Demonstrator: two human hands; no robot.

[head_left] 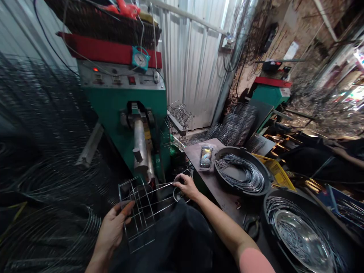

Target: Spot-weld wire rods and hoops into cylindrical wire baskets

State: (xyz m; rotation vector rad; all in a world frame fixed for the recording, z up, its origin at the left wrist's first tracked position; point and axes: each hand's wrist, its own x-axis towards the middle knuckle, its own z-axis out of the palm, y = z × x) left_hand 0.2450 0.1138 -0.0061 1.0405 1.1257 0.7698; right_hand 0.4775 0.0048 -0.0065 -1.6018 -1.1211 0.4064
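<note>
A bright metal wire frame, a grid-like rack with long side wires, is held above my lap. My left hand is closed on its left side, thumb over the wires. My right hand pinches the right end of the long wires. A small round wire ring shows just below those fingers; whether it is joined to the frame I cannot tell. Beyond the frame stands a green welding machine, its thick metal arm pointing toward me. The lower electrode area is partly hidden behind the frame.
On the brown table at the right lie a phone, a black pan of wire rings and pliers. Another pan holds a steel bowl. Stacked wire pieces fill the left. A person's arm is far right.
</note>
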